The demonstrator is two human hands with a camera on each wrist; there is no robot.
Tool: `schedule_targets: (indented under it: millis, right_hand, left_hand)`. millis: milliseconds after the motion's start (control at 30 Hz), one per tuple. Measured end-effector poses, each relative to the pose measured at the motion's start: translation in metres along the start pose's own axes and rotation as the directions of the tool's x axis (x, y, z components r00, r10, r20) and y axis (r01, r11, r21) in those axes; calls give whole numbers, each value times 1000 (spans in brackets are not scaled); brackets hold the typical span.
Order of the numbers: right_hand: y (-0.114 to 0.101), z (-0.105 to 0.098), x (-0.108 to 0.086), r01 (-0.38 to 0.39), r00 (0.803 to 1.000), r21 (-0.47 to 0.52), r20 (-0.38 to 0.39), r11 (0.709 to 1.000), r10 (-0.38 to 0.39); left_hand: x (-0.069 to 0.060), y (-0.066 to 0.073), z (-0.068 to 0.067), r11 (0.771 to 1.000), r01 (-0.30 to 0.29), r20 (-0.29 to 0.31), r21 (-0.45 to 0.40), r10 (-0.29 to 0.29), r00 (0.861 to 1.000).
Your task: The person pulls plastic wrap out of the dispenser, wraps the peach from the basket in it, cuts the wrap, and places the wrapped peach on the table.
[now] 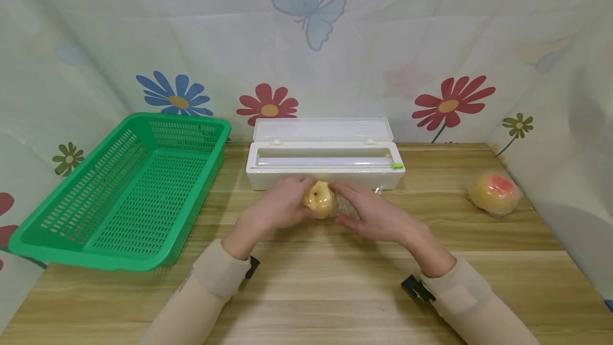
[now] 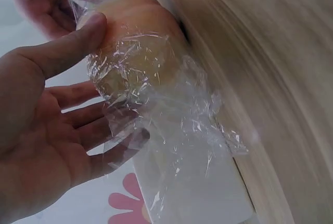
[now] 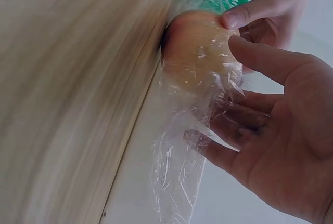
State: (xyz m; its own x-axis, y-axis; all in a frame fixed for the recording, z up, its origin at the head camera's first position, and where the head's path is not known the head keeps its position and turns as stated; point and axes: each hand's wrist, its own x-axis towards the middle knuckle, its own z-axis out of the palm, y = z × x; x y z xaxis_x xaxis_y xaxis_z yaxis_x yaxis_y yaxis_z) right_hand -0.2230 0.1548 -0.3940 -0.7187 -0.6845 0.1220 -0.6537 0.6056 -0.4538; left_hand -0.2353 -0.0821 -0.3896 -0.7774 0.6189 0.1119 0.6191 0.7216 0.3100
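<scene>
A round yellow fruit (image 1: 319, 200) with a reddish side, wrapped loosely in clear cling film (image 2: 182, 115), sits on the table in front of a white cling film box (image 1: 325, 179). My left hand (image 1: 282, 204) holds the fruit from the left, its thumb against the fruit and its fingers behind the film. From the right, my right hand (image 1: 375, 212) holds the film by the fruit, with its thumb close to the fruit's side and its fingers curved behind the film. Loose film trails past the fingers in both wrist views.
The box lid (image 1: 323, 130) stands open, showing a film roll (image 1: 325, 162) and a green slider (image 1: 397, 166). A green basket (image 1: 174, 217) is on the left. Another film-wrapped yellow and pink fruit (image 1: 493, 194) lies at the right of the wooden table (image 1: 335, 292).
</scene>
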Motion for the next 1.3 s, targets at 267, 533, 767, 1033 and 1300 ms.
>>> schedule_targets:
  millis: [267,533,767,1033,1300]
  right_hand:
    - [1,0,0,14,1000,8,3,1000,-14]
    - [4,-2,-1,16,1000,40,12,999,-16]
    - [13,-19,-8,-44,991,79,-123,996,53]
    - [42,-43,-14,-293,845,59,-451,954,287]
    - [67,-51,-20,-472,810,189,-293,861,508]
  left_hand:
    - [0,0,-4,999,24,61,-31,-22,998]
    - [-1,-1,-3,998,48,76,-29,-46,996]
    - [-4,6,-5,993,99,69,62,-103,992]
    - [-1,7,-3,990,108,57,89,-113,992]
    - [-1,8,-7,988,144,77,63,-149,986]
